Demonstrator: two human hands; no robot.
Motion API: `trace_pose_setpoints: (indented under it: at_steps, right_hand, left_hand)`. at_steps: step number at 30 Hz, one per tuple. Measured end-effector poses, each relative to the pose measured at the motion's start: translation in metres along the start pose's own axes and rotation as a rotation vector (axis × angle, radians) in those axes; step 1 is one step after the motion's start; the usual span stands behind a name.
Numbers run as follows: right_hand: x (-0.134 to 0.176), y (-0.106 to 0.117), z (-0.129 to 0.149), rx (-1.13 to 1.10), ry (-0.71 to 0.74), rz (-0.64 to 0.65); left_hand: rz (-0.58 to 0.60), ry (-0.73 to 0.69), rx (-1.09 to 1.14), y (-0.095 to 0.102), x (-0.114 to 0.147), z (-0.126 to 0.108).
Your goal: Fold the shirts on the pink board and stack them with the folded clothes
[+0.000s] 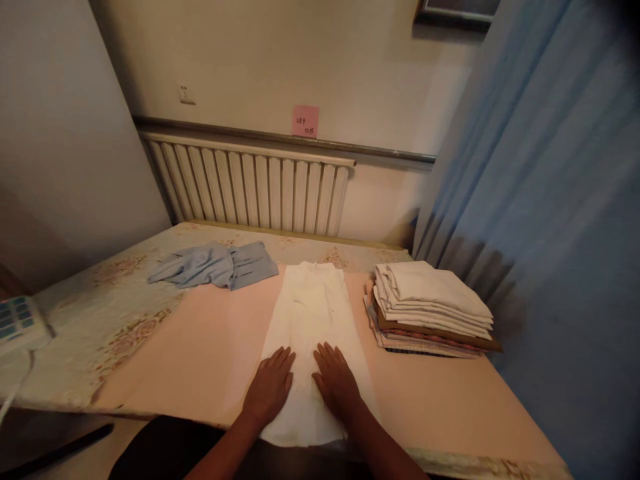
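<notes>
A white garment [313, 313], narrow at the far end and wider toward me, lies spread out lengthwise on a pink cloth [210, 347]. It looks like a skirt or a dress, though I cannot tell which. My left hand [273, 381] rests flat on its left side, fingers stretched out and pointing away from me. On the right side of the garment my right hand [336, 380] lies palm down, its fingers also extended. Small creases show in the fabric beyond my hands. The garment's near end reaches the table's front edge.
A stack of folded cloths [430, 297] stands on the right. A crumpled blue-grey garment [215, 265] lies at the back left. A white device with teal keys [20, 323] sits at the far left on the floral tablecloth [55, 367]. Blue curtains [550, 200] hang at right; a radiator [250, 187] is behind.
</notes>
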State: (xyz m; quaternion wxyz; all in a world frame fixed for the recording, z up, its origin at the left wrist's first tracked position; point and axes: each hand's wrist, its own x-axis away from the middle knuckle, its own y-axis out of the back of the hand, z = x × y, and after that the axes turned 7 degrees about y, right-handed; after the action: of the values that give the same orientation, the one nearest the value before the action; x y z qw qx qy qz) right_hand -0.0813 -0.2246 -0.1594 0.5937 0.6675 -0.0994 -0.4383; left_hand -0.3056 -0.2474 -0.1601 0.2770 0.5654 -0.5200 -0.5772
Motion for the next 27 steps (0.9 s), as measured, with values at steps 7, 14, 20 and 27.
trace_pose_setpoints:
  at_steps: [7,14,20,27]
  right_hand:
    - [-0.0002,0.0002,0.0004,0.014,0.002,-0.004]
    - [0.0000,0.0029,0.0022,0.015,-0.009,0.016]
    - [-0.0001,0.0026,0.0022,0.040,-0.002,0.015]
    - [-0.0002,0.0035,0.0032,0.019,-0.015,0.012]
  left_hand:
    - [-0.035,-0.017,0.004,-0.0028,0.0008,0.0021]
    - [-0.063,-0.029,-0.002,-0.0028,0.0021,0.0017]
    - [-0.087,-0.033,-0.003,-0.0018,0.0030,0.0005]
    - [-0.053,-0.015,0.016,-0.0023,0.0037,0.0011]
